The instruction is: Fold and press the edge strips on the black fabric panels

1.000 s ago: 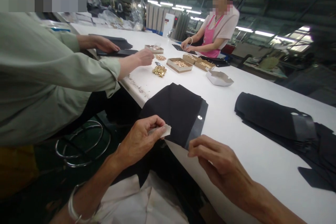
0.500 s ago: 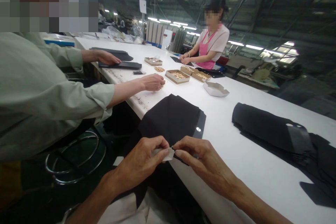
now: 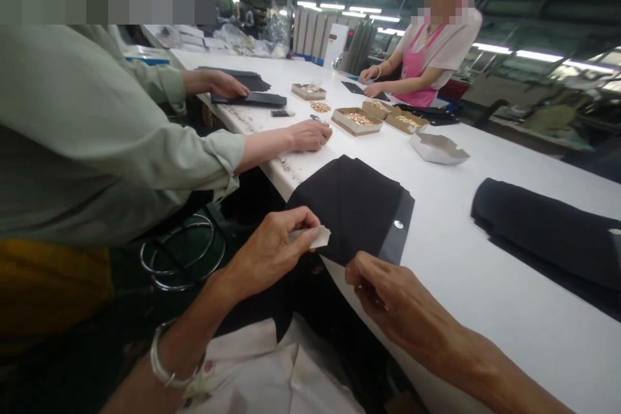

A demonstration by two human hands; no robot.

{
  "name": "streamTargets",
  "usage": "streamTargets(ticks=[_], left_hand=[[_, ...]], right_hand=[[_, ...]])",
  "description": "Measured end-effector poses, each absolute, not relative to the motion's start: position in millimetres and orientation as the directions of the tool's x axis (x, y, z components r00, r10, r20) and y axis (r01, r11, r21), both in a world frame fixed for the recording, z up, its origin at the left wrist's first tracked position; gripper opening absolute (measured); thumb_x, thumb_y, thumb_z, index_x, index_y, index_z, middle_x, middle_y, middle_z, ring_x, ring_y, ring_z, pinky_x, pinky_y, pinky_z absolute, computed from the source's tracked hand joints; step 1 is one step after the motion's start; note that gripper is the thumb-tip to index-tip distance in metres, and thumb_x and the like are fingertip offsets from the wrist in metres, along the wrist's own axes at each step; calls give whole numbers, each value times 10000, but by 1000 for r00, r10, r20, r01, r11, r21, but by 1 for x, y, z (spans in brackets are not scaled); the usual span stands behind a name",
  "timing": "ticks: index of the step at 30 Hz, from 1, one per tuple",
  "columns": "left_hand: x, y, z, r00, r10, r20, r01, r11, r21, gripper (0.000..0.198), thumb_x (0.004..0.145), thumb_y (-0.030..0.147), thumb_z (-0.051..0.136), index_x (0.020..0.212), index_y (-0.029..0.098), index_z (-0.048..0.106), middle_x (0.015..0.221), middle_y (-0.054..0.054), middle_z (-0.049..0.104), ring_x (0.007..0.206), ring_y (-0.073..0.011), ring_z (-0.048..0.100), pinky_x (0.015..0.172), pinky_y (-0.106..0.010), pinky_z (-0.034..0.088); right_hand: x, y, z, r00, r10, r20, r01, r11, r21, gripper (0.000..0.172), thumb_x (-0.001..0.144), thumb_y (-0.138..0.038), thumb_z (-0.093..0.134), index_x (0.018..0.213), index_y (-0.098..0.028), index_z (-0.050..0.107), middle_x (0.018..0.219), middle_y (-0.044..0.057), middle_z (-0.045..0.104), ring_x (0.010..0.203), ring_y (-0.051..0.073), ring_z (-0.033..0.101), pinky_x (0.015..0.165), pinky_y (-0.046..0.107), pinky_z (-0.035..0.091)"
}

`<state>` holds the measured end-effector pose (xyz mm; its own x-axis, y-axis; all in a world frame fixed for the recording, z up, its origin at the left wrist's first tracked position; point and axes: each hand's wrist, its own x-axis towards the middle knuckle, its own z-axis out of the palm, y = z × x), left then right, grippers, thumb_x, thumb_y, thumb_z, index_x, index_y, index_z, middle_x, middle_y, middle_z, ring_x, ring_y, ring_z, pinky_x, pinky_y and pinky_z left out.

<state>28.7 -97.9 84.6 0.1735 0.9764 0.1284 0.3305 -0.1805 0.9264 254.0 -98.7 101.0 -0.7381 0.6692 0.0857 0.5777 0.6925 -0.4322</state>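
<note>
In my left hand [image 3: 272, 249] a small white piece of card [image 3: 321, 237] is pinched between thumb and fingers, its cut end sticking out to the right. My right hand [image 3: 388, 291] is apart from it, fingers curled, by the lower edge of a black fabric panel [image 3: 347, 207]; what they hold, if anything, is hidden. The panel lies at the table edge and hangs toward my lap. A glossier dark strip along its right side carries a round silvery snap [image 3: 398, 225].
On the white table [image 3: 436, 220] stand card boxes of small gold-coloured parts [image 3: 356, 121] and a white tray [image 3: 439, 149]. Black panels [image 3: 543, 233] are stacked at right. A co-worker's hand [image 3: 310, 136] works at left; another person [image 3: 427, 52] is across the table. A stool [image 3: 179, 252] stands below.
My hands, which met at the white card, have come apart; the right moved down and right toward the panel's edge. The left still holds the card. The whole view has shifted.
</note>
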Motion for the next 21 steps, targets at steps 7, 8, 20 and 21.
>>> streamTargets(ticks=[7,8,20,21], left_hand=[[25,-97,82,259,955,144,306,-223,926,156,907,250,491,826,176,601,740,53,587,688,-74,534,645,-188,387],[25,-97,82,281,950,136,316,-225,922,155,905,247,489,828,174,602,728,53,581,668,-74,526,626,-189,380],[34,-99,80,394,917,54,373,-213,903,181,913,267,479,829,169,605,706,56,567,658,-63,498,618,-176,353],[34,-100,80,393,918,51,379,-212,901,188,915,274,477,826,168,604,706,56,565,659,-64,497,618,-177,352]], right_hand=[[256,-91,114,-677,730,92,610,627,-486,153,934,-204,488,871,-205,628,699,-22,630,575,87,569,545,196,408],[256,-91,116,-680,725,109,594,632,-497,163,933,-192,483,933,-209,645,803,-1,669,669,99,617,609,198,445],[247,-92,117,-602,790,116,534,506,-678,234,907,-204,531,1106,-201,654,862,9,696,755,110,644,700,208,483],[247,-92,117,-568,818,92,553,462,-693,187,907,-237,549,1034,-197,681,723,-18,672,640,99,617,623,201,463]])
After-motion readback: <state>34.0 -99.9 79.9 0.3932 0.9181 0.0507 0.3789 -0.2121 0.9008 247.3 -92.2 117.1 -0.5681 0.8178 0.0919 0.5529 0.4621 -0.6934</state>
